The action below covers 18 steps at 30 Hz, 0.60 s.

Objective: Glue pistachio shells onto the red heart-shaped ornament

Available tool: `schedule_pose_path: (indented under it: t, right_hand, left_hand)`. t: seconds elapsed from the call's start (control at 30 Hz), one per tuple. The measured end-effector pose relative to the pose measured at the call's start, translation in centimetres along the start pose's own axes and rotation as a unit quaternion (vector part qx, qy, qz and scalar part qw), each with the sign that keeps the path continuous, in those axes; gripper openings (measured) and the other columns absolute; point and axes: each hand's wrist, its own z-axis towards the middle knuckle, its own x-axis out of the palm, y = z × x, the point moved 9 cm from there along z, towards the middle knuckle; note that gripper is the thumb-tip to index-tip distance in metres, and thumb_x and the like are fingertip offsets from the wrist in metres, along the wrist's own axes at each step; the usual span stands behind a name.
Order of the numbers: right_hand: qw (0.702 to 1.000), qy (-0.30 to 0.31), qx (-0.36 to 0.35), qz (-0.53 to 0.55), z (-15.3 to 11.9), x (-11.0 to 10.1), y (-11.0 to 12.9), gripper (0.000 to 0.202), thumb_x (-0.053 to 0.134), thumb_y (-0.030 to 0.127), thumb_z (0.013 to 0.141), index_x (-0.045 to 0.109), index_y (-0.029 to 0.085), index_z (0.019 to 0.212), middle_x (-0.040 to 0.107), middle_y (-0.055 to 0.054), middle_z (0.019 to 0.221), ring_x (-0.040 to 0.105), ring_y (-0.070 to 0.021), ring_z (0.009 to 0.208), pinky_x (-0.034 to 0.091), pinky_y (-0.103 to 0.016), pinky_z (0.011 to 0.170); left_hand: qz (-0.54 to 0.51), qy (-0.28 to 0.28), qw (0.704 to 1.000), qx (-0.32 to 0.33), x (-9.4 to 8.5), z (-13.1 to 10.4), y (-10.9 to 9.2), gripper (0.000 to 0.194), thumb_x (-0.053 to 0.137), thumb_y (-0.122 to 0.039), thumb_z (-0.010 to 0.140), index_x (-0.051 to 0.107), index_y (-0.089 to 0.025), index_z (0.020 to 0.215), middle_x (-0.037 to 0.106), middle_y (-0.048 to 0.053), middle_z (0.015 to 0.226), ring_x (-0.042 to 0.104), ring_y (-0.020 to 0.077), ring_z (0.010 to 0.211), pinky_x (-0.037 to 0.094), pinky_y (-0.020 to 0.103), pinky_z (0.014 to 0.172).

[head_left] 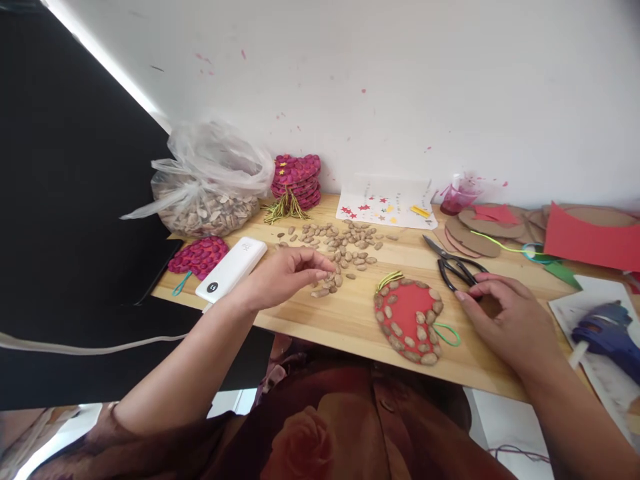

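Hands [281, 277] well apart, fingers [311, 257] bent, forearms [187, 357] bare

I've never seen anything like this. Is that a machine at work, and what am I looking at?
There's no machine at work: you see a person's bare left hand and right hand, in one picture from a camera worn on the head, looking forward and down. The wooden table bears scattered tan nut shells, a red craft piece edged with shells, black-handled scissors, a white power bank and a blue glue gun. A plastic bag holds more shells. The left hand is pinched beside the scattered shells; the right is at the scissors' handles. Whether either grip holds anything isn't clear.
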Motion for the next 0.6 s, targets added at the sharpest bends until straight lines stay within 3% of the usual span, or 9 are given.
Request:
schedule_pose_path:
  t: [0.1,0.27,0.4,0.6]
  right_hand:
    - [1.000,-0.007,0.012,-0.002,0.0,-0.1,-0.1,0.024,0.058,0.047,0.087,0.061,0.023,0.081,0.073,-0.015,0.107,0.069,-0.0341,0.103,0.054,-0.049,0.090]
    - [1.000,-0.004,0.017,0.005,0.0,0.0,-0.2,0.024,0.058,0.047,0.085,0.061,0.023,0.081,0.073,-0.017,0.107,0.069,-0.0352,0.104,0.054,-0.051,0.093]
    - [1.000,0.002,0.021,0.006,0.1,-0.1,-0.1,0.025,0.058,0.047,0.086,0.062,0.023,0.081,0.073,-0.017,0.106,0.068,-0.0354,0.104,0.053,-0.052,0.093]
    - [1.000,0.010,0.028,0.002,0.2,-0.2,0.2,0.026,0.059,0.048,0.086,0.062,0.022,0.081,0.073,-0.018,0.108,0.068,-0.0356,0.106,0.052,-0.050,0.094]
  left_hand:
    - [0.193,0.020,0.981,0.018,1.5,-0.8,-0.9,0.016,0.062,-0.023,0.089,0.075,-0.022,0.097,0.077,0.002,0.101,0.069,0.0188,0.097,0.052,0.030,0.090]
    - [0.411,0.029,0.911,-0.005,2.9,-2.0,-0.2,0.025,0.052,-0.011,0.091,0.076,-0.019,0.097,0.073,0.007,0.102,0.068,0.0238,0.100,0.050,0.037,0.096]
    - [0.419,0.038,0.907,0.009,3.5,-2.8,0.6,0.021,0.056,-0.011,0.092,0.075,-0.017,0.095,0.073,0.006,0.099,0.067,0.0229,0.098,0.051,0.034,0.092]
    - [0.353,-0.076,0.928,0.091,0.9,-4.0,-0.1,0.017,0.059,-0.014,0.094,0.074,-0.018,0.101,0.074,0.005,0.099,0.069,0.0193,0.095,0.052,0.030,0.088]
